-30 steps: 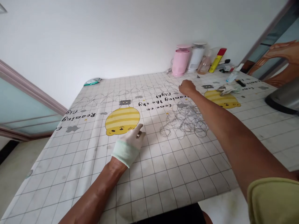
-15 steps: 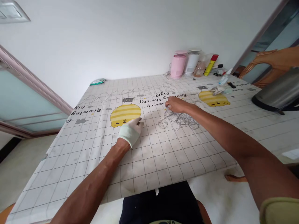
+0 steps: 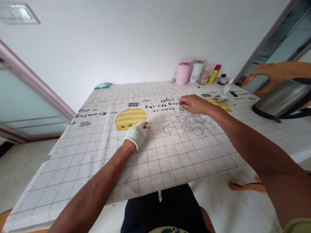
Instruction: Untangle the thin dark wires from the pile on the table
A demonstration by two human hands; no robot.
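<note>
In the head view, the bare right hand (image 3: 193,104) hangs just over a loose tangle of thin wire loops (image 3: 191,124) on a grid-printed tablecloth (image 3: 73,168), its fingertips bunched; whether they pinch a wire cannot be told. The white-gloved left hand (image 3: 138,134) lies with fingers curled beside a yellow striped cartoon print (image 3: 130,119), apart from the wire
</note>
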